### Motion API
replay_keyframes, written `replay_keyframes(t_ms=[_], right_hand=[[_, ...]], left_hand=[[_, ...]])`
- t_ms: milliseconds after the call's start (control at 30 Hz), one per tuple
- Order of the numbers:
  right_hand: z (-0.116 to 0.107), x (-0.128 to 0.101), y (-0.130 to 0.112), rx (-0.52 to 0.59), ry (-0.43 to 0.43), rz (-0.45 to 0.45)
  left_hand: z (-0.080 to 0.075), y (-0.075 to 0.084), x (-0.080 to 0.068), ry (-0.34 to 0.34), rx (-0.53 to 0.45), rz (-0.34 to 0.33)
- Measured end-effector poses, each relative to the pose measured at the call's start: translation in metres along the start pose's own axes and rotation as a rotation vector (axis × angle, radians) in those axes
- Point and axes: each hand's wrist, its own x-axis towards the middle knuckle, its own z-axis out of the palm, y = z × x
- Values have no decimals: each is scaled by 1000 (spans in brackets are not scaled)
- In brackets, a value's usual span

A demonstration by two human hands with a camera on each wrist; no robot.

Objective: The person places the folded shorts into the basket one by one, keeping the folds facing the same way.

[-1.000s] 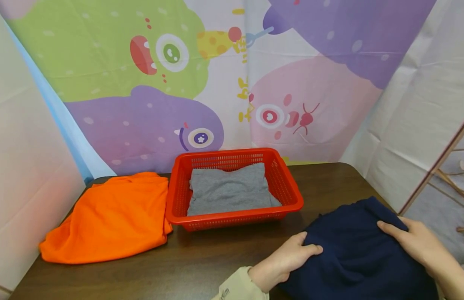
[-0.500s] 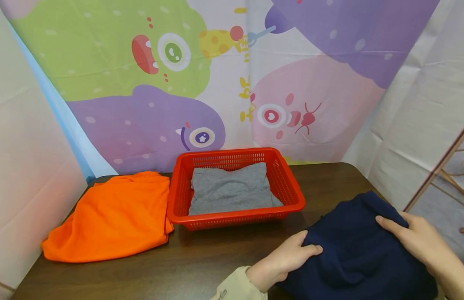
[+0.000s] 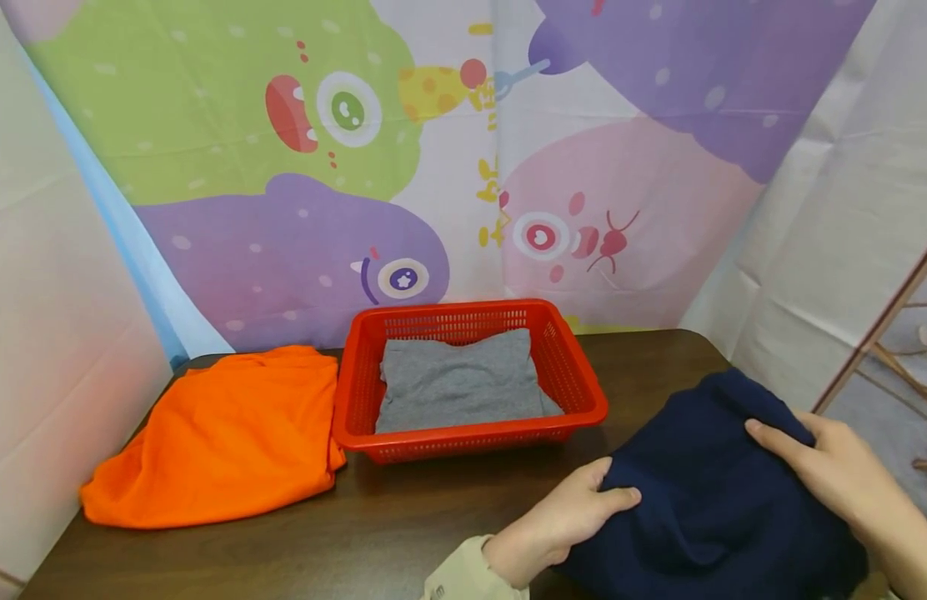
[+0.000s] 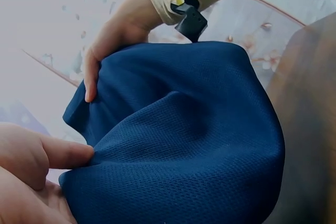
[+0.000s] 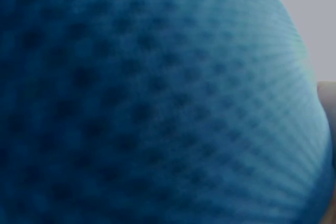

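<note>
Head view: navy garment bunched on the near right part of the dark table. Left hand grips its left edge, thumb on top, fingers curled under the cloth. Right hand lies on the garment's far right side, fingers curled over the fabric. Red basket stands mid-table, grey cloth folded inside. Orange garment lies just left of the basket, touching its corner. Cartoon backdrop behind.

Left wrist view: navy mesh fabric fills the middle; left thumb pinches a fold at lower left; right hand holds the far edge, fingers wrapped over it.

Right wrist view: blurred blue weave covers nearly everything; finger position cannot be told here.
</note>
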Motion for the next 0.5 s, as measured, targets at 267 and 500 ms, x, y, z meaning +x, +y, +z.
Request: replay_keyframes(t_ms=[267,500], right_hand=[[-4,1,-11,11,24,-26],[-7,-6,-27,36,35,-45]], left_hand=[[-6,10,-7,-13,-21,34],[-15,20,-15,-47,-44,67]])
